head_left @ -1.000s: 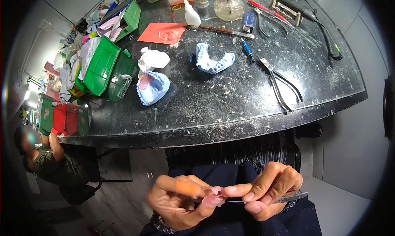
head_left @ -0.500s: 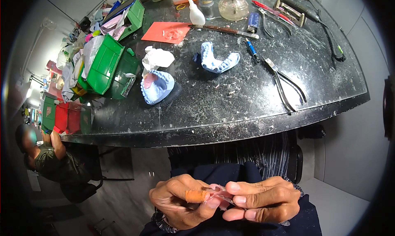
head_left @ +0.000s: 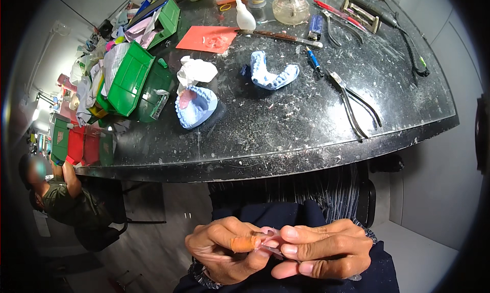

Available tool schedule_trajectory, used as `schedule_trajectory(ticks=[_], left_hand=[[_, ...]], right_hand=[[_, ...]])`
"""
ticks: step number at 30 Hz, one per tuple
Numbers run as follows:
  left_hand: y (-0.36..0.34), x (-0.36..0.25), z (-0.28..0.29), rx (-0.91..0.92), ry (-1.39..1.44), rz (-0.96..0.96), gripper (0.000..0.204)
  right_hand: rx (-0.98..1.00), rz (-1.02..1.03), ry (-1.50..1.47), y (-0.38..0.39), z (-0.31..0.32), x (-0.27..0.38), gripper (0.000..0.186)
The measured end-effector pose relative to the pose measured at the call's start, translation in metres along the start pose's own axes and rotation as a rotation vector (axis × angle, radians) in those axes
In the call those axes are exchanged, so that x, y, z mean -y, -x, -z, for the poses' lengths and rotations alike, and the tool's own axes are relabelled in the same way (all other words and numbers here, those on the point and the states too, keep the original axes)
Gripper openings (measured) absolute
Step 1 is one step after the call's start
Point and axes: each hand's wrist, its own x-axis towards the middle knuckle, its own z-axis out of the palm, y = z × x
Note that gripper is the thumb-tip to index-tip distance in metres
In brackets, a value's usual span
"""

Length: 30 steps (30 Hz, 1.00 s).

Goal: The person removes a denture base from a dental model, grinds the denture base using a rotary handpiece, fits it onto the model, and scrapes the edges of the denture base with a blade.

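Observation:
Low in front of my lap, my left hand (head_left: 224, 249) is closed on a small pink plastic piece (head_left: 269, 232), pinched between thumb and fingers; it looks like a denture base. An orange wrap (head_left: 244, 243) covers one finger. My right hand (head_left: 332, 248) is closed too, its fingertips meeting the piece's right side. From the right fingers a thin metal blade (head_left: 273, 250) reaches across to the piece; most of its length is hidden in the grip. On the bench ahead sit two blue dental models, a horseshoe-shaped one (head_left: 275, 77) and another (head_left: 196, 109) with pink material on it.
The black bench (head_left: 286, 134) is strewn with shavings. On it lie pliers (head_left: 357, 104), a blue pen-like tool (head_left: 313, 59), a knife (head_left: 280, 36), a red wax sheet (head_left: 206, 39), a white bottle (head_left: 245, 17) and a glass burner (head_left: 291, 9). Green bins (head_left: 125, 83) stand left; a person (head_left: 66, 196) sits beyond.
The blade has shifted slightly and shows more between my hands. The fingers of my right hand have moved a little; the pink piece is turned slightly.

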Motion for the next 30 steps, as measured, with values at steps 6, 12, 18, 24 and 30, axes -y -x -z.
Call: schedule_trajectory(ticks=[6, 12, 18, 24, 30], left_hand=[[0.003, -0.001, 0.001, 0.013, -0.109, -0.024, 0.016], [0.005, 0.006, 0.001, -0.037, -0.060, -0.016, 0.016], [0.005, 0.007, -0.002, -0.051, -0.058, -0.010, 0.017], [0.007, 0.009, 0.000, 0.020, -0.135, -0.080, 0.016], [0.007, 0.022, -0.003, 0.099, 0.076, -0.211, 0.014]], right_hand=[[-0.051, 0.160, 0.134, 0.005, -0.004, -0.004, 0.027], [-0.089, 0.115, 0.172, 0.007, -0.007, -0.003, 0.026], [-0.052, 0.115, 0.072, 0.006, -0.002, -0.004, 0.028], [-0.125, -0.024, -0.065, -0.001, -0.002, -0.004, 0.031], [-0.143, -0.008, -0.146, 0.016, 0.005, -0.017, 0.034]])
